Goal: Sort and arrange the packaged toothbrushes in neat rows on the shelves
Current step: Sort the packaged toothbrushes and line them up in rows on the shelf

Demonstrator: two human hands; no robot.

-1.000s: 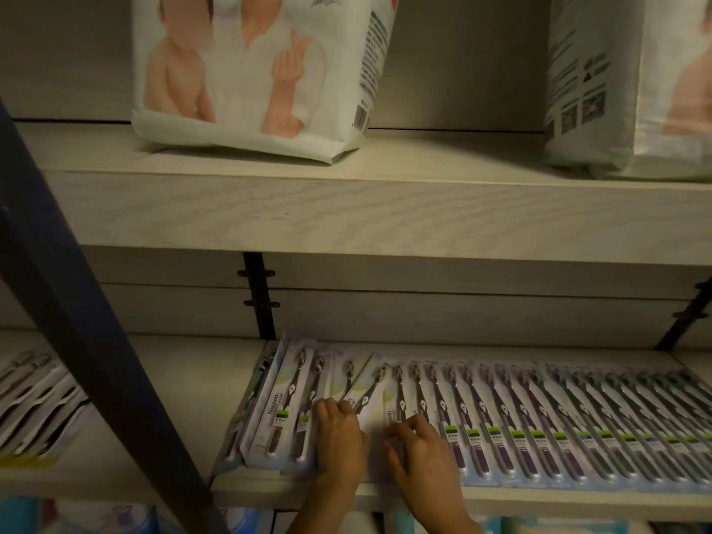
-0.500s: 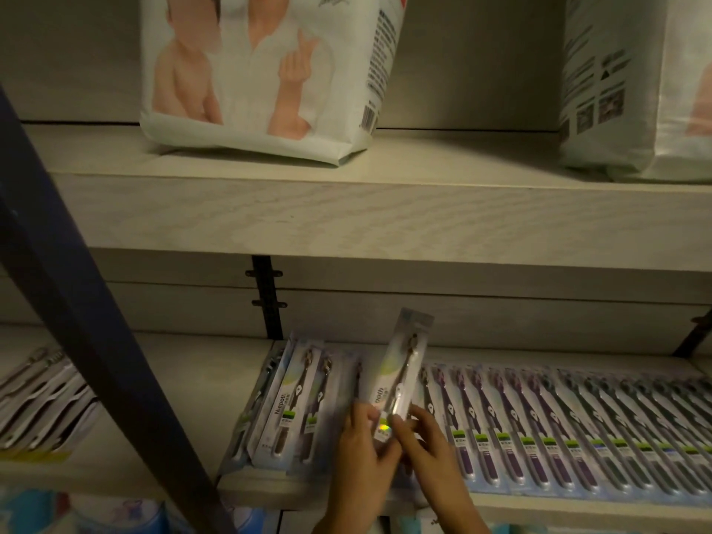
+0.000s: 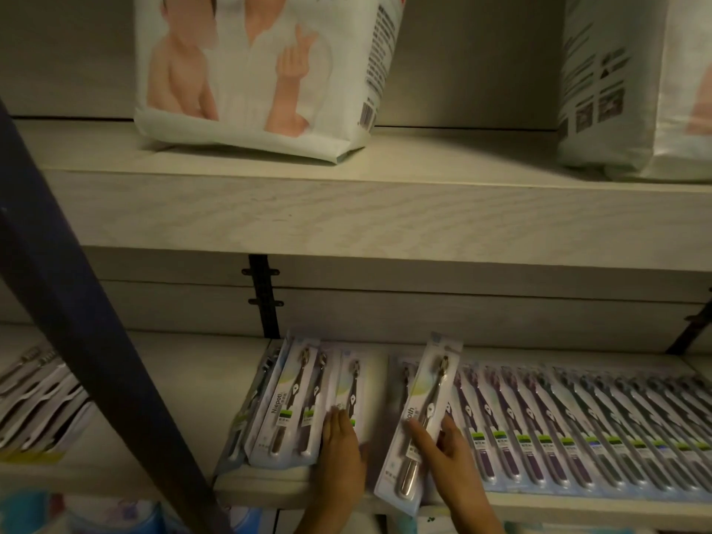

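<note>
right hand (image 3: 450, 454) has a pinching grip on the tilted pack (image 3: 424, 402); left hand (image 3: 341, 450) rests flat (fingers straight) on the left packs (image 3: 293, 402); lower it flush, edges parallel.

Toothbrush row (image 3: 616, 418) cut off (right edge).
</note>
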